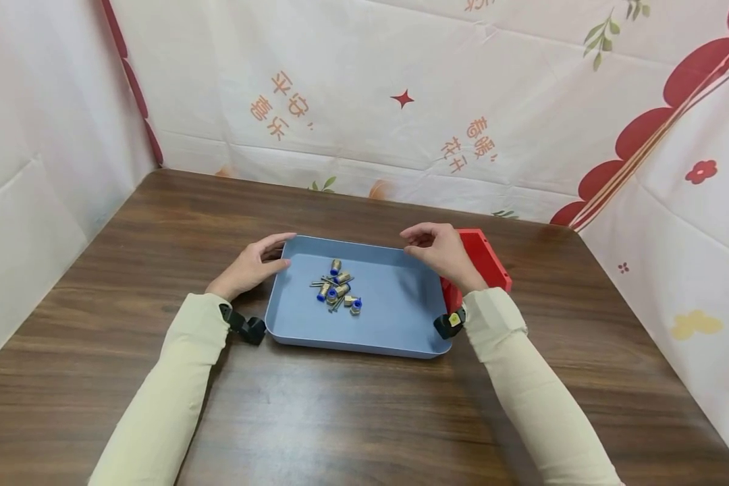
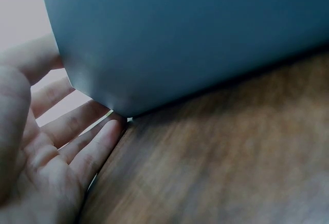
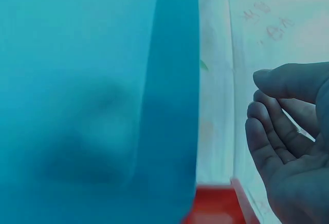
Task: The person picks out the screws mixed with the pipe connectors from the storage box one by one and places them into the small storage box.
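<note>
A shallow blue-grey tray (image 1: 395,320) lies on the table, holding a small pile of brass fittings (image 1: 342,289) with blue collars and several screws (image 1: 337,305). My left hand (image 1: 249,268) is at the tray's far left corner, thumb by the rim and the other fingers extended along the outside. In the left wrist view those fingers (image 2: 69,124) reach to the tray's corner. Over the far right corner hovers my right hand (image 1: 443,253), its fingers loosely bent with nothing between them; the right wrist view shows it beyond the tray's wall (image 3: 172,90).
A red plastic bin (image 1: 486,260) stands right of the tray, partly hidden behind my right hand and wrist. The brown wood-grain table (image 1: 352,412) ends at the back against a printed white cloth (image 1: 352,88), which also hangs at both sides.
</note>
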`<state>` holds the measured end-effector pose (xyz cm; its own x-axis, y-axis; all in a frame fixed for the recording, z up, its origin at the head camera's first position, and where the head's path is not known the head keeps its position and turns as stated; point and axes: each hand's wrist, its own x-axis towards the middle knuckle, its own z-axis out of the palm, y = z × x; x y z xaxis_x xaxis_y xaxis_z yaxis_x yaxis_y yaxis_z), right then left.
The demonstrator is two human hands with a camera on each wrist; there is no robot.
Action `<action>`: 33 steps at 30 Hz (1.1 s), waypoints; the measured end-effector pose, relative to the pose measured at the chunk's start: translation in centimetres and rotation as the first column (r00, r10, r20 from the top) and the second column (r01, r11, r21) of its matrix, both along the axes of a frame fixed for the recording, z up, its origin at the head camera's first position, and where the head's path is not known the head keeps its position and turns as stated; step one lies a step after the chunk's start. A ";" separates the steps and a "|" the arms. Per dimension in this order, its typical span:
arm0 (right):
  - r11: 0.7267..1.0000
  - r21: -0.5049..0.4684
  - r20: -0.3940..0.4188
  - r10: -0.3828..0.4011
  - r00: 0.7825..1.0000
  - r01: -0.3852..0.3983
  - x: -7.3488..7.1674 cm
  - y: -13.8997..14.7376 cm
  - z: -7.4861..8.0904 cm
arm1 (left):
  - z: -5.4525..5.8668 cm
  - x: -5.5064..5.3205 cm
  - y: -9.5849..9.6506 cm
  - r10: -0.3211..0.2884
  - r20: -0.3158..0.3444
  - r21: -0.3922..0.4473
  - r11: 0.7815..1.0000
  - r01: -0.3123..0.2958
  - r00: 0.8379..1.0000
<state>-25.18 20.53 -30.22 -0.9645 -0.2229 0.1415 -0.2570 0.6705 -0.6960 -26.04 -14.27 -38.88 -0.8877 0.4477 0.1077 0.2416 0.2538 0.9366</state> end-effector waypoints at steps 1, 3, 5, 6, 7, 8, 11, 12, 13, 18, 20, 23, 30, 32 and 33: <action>1.000 0.004 0.004 0.005 1.000 -0.005 0.0 -0.3 -0.1 | 0.0 0.0 0.0 -0.002 -0.001 0.003 1.000 0.002 1.000; 1.000 0.011 0.008 0.015 1.000 -0.015 -0.1 -0.9 -0.5 | 0.0 -0.1 0.0 -0.005 -0.001 0.007 1.000 0.005 1.000; 1.000 0.017 0.008 0.024 1.000 -0.024 -0.1 -1.4 -0.9 | 0.0 -0.1 0.0 -0.005 -0.002 0.009 1.000 0.005 1.000; 0.999 0.018 0.005 0.027 1.000 -0.027 -0.2 -1.6 -1.1 | 0.0 -0.1 0.0 -0.005 -0.003 0.008 1.000 0.005 1.000; 0.999 0.019 0.002 0.033 0.999 -0.033 -0.2 -1.8 -1.3 | 0.0 -0.1 0.0 -0.004 -0.003 0.008 1.000 0.004 1.000; 0.999 0.022 -0.004 0.037 0.999 -0.037 -0.2 -2.1 -1.5 | 0.0 -0.1 0.0 -0.002 -0.003 0.006 1.000 0.002 1.000; 0.998 0.023 -0.014 0.055 0.998 -0.054 -0.3 -2.7 -2.1 | 0.0 -0.1 0.0 0.002 -0.002 0.001 1.000 -0.002 1.000; 0.998 0.026 -0.015 0.062 0.998 -0.062 -0.3 -2.9 -2.4 | 0.0 -0.1 0.0 0.003 -0.001 -0.001 1.000 -0.003 1.000; 0.997 0.027 -0.013 0.068 0.998 -0.068 -0.3 -3.1 -2.6 | 0.0 -0.1 0.0 0.003 0.001 0.000 1.000 -0.003 1.000; 0.995 0.011 0.011 0.096 0.995 -0.096 -0.4 -3.9 -3.4 | 0.0 0.0 0.0 0.000 0.006 0.000 1.000 0.000 1.000; 0.994 0.000 0.021 0.106 0.994 -0.106 -0.4 -4.3 -3.7 | 0.0 0.0 0.0 0.001 0.008 0.003 1.000 -0.001 1.000; 0.993 -0.001 0.028 0.120 0.992 -0.120 -0.4 -4.8 -4.1 | 0.0 0.0 0.0 0.002 0.010 0.002 1.000 -0.002 1.000; 0.991 0.013 0.066 0.135 0.989 -0.136 -0.5 -5.9 -4.8 | 0.1 0.0 -0.1 0.002 0.002 -0.011 1.000 -0.002 1.000; 0.989 0.016 0.078 0.146 0.986 -0.148 -0.4 -6.0 -4.9 | 0.0 0.0 -0.1 0.001 0.002 -0.006 1.000 -0.001 1.000; 0.988 0.017 0.083 0.152 0.985 -0.154 -0.4 -6.0 -4.9 | -0.1 0.0 0.0 0.000 0.003 -0.003 1.000 0.000 1.000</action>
